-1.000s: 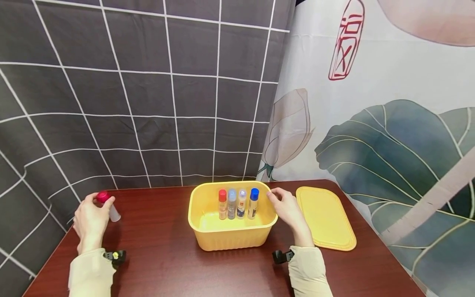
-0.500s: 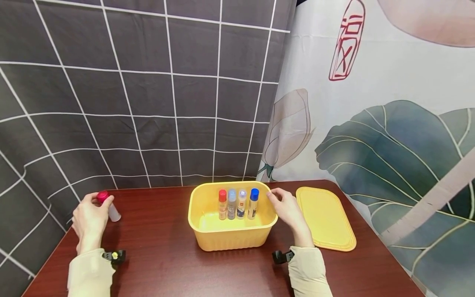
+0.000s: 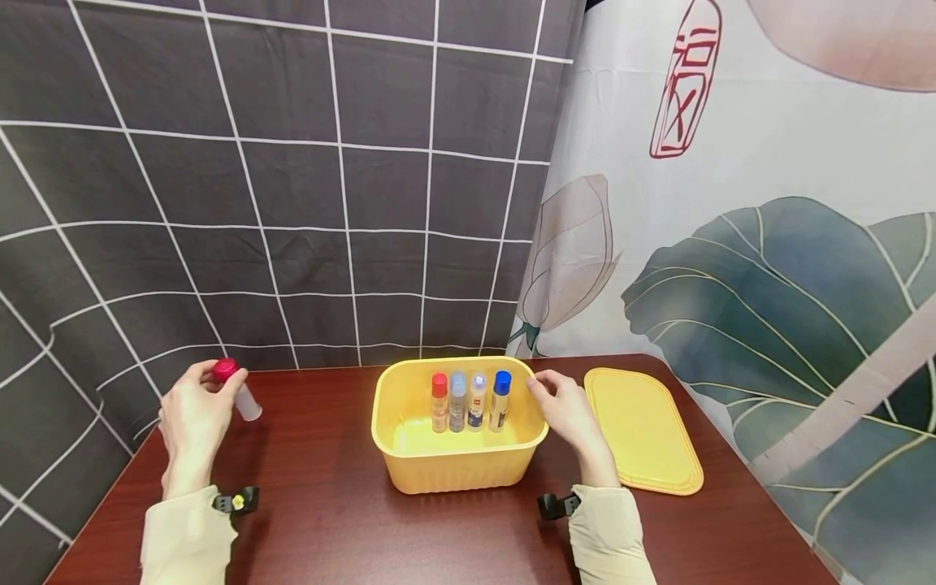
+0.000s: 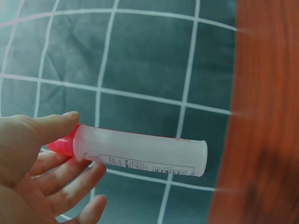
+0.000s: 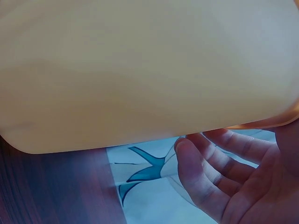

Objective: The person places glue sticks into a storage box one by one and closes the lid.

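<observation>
In the head view my left hand (image 3: 193, 410) is at the left, pinching a red-capped white tube (image 3: 247, 402) by its cap. The left wrist view shows the tube's translucent body (image 4: 140, 148), with small print and a barcode, slanting away from the fingertips. My right hand (image 3: 566, 410) holds the right rim of a yellow plastic box (image 3: 457, 471); thumb and fingers meet at that rim in the right wrist view. Inside the box, lined up, stand a red-capped tube (image 3: 439, 404), a light-blue-capped one (image 3: 457, 404), a pale-capped one (image 3: 476, 404) and a blue-capped one (image 3: 500, 402).
A yellow lid (image 3: 643, 431) lies flat right of the box, behind the right forearm. All this is on a reddish-brown table (image 3: 329, 520). A dark checked cloth (image 3: 285, 187) hangs behind it, and a white flower-printed cloth (image 3: 760, 179) hangs at the right.
My left hand has moved up and to the right, carrying the red-capped white tube along. The right hand and the box have stayed in place.
</observation>
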Tool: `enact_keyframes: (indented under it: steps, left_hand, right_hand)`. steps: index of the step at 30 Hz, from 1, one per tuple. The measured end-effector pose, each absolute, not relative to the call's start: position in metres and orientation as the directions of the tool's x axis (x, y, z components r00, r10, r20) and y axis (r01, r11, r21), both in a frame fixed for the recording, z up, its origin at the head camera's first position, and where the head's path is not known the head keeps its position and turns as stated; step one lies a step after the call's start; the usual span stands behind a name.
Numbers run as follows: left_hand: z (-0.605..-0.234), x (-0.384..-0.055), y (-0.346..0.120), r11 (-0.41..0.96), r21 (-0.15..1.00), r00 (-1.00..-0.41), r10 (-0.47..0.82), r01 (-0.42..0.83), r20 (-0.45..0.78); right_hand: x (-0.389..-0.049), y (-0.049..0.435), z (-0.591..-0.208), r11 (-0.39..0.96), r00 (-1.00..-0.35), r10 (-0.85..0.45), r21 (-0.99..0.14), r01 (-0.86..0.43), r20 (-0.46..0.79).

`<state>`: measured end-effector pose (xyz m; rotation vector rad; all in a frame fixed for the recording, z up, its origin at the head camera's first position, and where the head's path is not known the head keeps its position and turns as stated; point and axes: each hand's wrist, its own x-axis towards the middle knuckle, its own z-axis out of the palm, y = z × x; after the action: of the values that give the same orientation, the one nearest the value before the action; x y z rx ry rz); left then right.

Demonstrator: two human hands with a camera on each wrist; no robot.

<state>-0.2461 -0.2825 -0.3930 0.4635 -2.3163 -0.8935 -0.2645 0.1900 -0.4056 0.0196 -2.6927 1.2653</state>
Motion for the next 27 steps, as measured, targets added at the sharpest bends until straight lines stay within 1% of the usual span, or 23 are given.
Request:
enact_keyframes:
  steps: [11,20,27]
  left_hand:
    - [-0.368,-0.234,-0.250,0.757,0.653,-0.766,-0.404,0.028,0.501]
    - [-0.357,-0.226,-0.224,0.776,0.617,-0.776,-0.309,0.128,0.550]
    - [-0.350,-0.219,-0.208,0.769,0.592,-0.765,-0.226,0.240,0.603]
  right_hand:
    - [-0.264,0.190,-0.405,0.632,-0.988,0.055,-0.771,-0.078,0.145]
    - [-0.265,0.190,-0.406,0.622,-0.987,0.055,-0.778,-0.084,0.151]
    - [-0.264,0.190,-0.405,0.633,-0.988,0.054,-0.770,-0.080,0.147]
